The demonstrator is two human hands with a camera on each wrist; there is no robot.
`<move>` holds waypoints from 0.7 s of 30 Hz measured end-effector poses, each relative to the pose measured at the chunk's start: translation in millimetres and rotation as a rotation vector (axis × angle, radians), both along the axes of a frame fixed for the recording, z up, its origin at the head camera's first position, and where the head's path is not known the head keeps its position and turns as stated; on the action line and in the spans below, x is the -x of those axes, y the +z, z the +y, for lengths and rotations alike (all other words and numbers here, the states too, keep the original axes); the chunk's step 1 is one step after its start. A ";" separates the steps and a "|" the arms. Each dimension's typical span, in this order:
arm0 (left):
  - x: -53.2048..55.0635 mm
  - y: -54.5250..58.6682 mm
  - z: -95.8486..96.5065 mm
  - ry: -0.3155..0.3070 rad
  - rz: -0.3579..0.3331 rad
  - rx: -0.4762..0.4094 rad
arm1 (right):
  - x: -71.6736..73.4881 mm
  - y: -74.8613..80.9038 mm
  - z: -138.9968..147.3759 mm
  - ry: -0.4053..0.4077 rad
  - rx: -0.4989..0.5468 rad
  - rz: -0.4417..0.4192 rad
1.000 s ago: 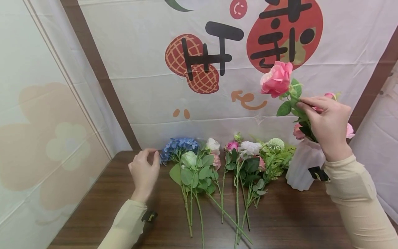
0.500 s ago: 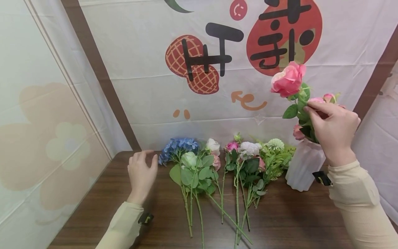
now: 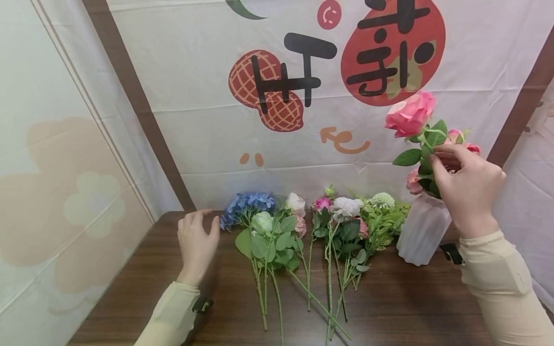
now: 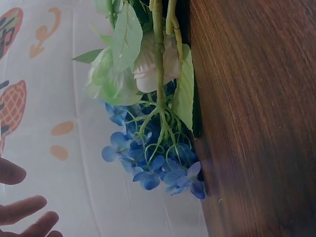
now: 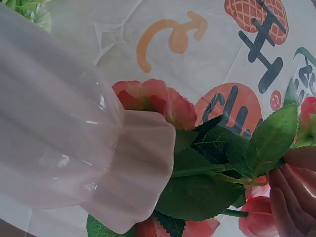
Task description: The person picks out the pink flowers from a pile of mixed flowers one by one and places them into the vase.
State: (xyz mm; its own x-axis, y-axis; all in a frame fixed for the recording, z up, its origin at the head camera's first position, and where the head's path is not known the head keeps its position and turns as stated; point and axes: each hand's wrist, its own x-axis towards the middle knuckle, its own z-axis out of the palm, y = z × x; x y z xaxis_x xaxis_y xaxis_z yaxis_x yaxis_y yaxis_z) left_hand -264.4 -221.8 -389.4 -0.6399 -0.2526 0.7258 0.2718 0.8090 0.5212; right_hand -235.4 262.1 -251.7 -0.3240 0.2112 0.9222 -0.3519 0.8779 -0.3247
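With thumb and fingertips my right hand (image 3: 469, 187) pinches the stem of a large pink rose (image 3: 411, 115), just under its bloom. This rose stands above the mouth of a white fluted vase (image 3: 421, 230), which holds other pink flowers. In the right wrist view a green stem (image 5: 197, 170) runs from near the fingers into the rim of the vase (image 5: 64, 128). My left hand (image 3: 196, 245) holds nothing, its fingers loosely bent, just left of a blue hydrangea (image 3: 248, 206). That hydrangea (image 4: 148, 158) fills the middle of the left wrist view, apart from the fingers.
Several cut flowers lie in a row on the brown table (image 3: 381, 307): a pale green rose (image 3: 262, 222), a white rose (image 3: 296, 203), a white bloom (image 3: 346, 208) and a green pompon flower (image 3: 383, 201). Their stems point toward the near edge. A printed cloth (image 3: 203, 120) hangs behind.
My right hand has moved right and slightly down with the pink rose, bringing it over the vase. The left hand has shifted slightly left, away from the hydrangea, its fingers and thumb further apart.
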 end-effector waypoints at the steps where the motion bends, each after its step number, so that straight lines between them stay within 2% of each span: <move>1: 0.1 -0.3 0.0 0.000 0.003 0.000 | 0.1 -0.3 -0.3 -0.010 -0.008 0.008; 10: 0.4 -1.4 -1.7 0.003 0.012 0.011 | -1.2 -3.5 -2.2 -0.028 -0.003 0.081; 16: -0.7 -0.4 -4.6 0.008 0.025 0.013 | -3.3 -9.1 -0.7 -0.059 -0.003 0.046; 21: -1.6 -1.1 -4.9 0.009 0.016 0.009 | -2.7 -23.0 3.4 -0.078 -0.027 0.017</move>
